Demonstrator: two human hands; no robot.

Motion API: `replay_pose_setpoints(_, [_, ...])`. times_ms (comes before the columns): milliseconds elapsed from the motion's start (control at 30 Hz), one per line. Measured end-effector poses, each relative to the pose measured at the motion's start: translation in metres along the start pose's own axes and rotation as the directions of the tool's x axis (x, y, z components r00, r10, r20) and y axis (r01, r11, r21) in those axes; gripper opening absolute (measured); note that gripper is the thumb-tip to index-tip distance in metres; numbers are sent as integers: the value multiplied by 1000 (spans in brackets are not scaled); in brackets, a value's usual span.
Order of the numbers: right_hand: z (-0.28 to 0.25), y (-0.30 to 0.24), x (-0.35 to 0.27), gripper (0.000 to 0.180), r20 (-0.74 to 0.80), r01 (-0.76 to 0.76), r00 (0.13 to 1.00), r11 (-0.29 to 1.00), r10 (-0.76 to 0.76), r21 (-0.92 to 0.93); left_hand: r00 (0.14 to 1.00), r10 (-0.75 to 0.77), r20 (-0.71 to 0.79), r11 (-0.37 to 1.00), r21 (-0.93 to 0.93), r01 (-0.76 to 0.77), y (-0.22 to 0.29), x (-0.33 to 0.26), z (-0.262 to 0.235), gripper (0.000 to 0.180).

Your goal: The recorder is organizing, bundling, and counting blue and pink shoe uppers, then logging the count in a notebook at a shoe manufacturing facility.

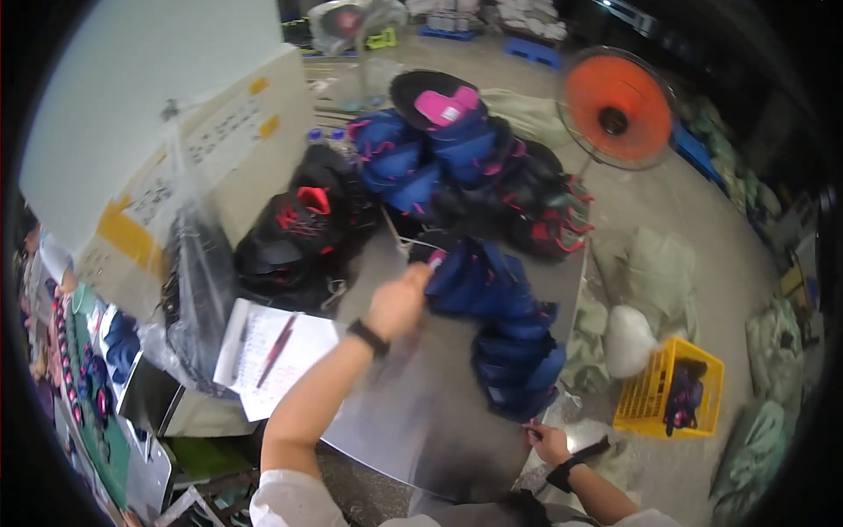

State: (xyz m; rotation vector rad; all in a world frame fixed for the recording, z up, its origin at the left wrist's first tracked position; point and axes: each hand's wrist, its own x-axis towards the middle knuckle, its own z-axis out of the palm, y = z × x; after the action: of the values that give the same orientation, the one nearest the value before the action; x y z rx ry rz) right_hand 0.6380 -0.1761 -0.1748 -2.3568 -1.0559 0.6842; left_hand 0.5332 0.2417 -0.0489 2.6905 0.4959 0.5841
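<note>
On the grey metal table (439,422) a row of dark blue shoe uppers (479,281) with pink parts lies nested together. My left hand (399,303), somewhat blurred, reaches to the left end of this row, fingers closed at the edge of an upper beside a small pink and white patch. More stacked blue uppers (518,369) lie nearer to me. Below them, at the table's right edge, my right hand (551,446) is closed around a small, thin dark thing whose kind does not show. Both wrists wear black bands.
Black and red shoes (294,224) and a pile of blue uppers (408,167) fill the table's far side. A notebook (281,351) with a red pen (277,351) lies at left, by a clear plastic bag (189,281). An orange fan (615,105) and yellow crate (650,386) stand right.
</note>
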Motion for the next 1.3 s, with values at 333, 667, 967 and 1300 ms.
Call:
replay_pose_setpoints(333, [-4, 7, -29, 17, -17, -193, 976, 898, 217, 394, 908, -384, 170, 886, 346, 309, -41, 92, 126, 22])
replay_pose_setpoints(667, [-162, 15, 14, 59, 91, -46, 949, 151, -301, 987, 937, -344, 59, 779, -539, 320, 131, -25, -49, 32])
replay_pose_setpoints(967, [-176, -68, 2, 15, 169, -260, 491, 41, -855, 965, 282, -918, -280, 396, -708, 585, 370, -390, -132, 23])
replay_pose_setpoints(1300, [22, -230, -307, 10, 180, -507, -638, 584, -749, 634, -829, -494, -263, 440, -897, 23, 789, -671, -58, 15])
